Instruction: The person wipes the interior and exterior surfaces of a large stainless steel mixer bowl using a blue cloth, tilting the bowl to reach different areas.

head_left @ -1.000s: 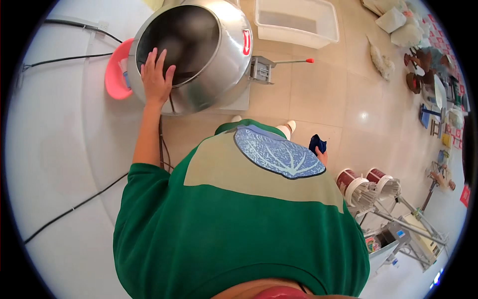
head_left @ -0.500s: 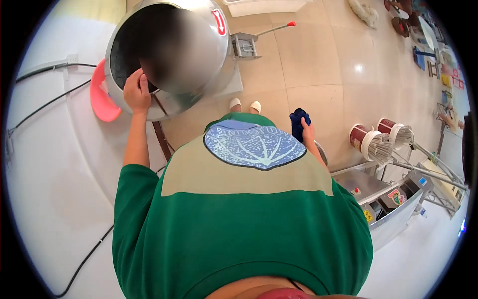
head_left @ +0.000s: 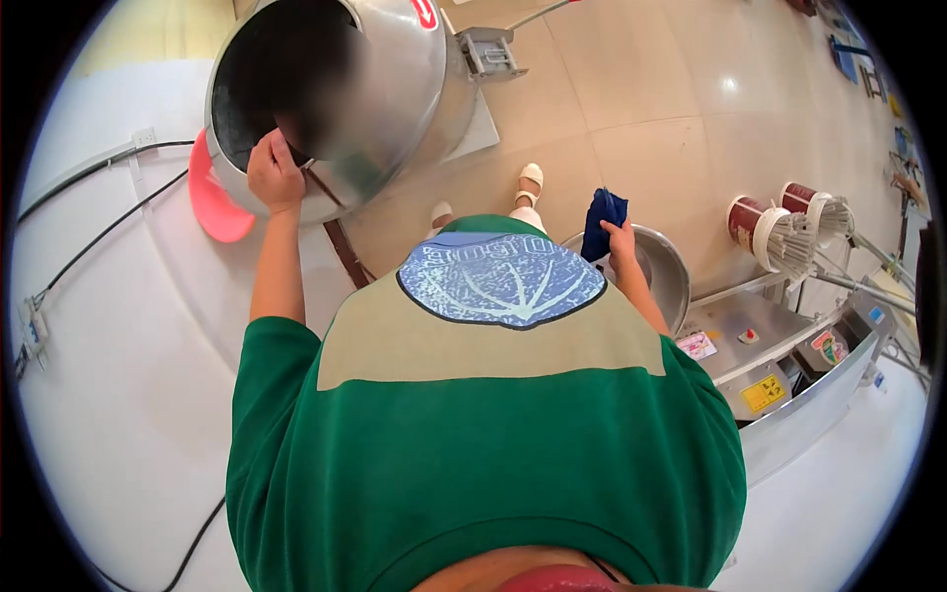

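Observation:
At the mouth of a large, tilted metal drum (head_left: 414, 109) on the left, my left hand (head_left: 276, 176) is closed over the lower rim. Its fingertips are partly hidden, and a dark blur covers much of the opening beside them. A crumpled dark blue cloth (head_left: 603, 219) is gripped in my right hand (head_left: 621, 242), away from the drum. Just beyond that hand, lower down, is a round metal bowl (head_left: 669, 276), partly covered by my forearm and the cloth.
A pink plastic piece (head_left: 215, 197) sits by the drum's left side. Cables run along the white wall (head_left: 118, 345). A metal bracket (head_left: 488, 54) juts from the drum's right. Maroon and white buckets (head_left: 755, 225) with sticks stand right, near a metal machine (head_left: 745, 331).
My body has turned slightly and my feet have shifted, one stepping forward. The cloth has moved slightly right and hangs differently in my right hand; more of the bowl shows. My left hand stays at the rim.

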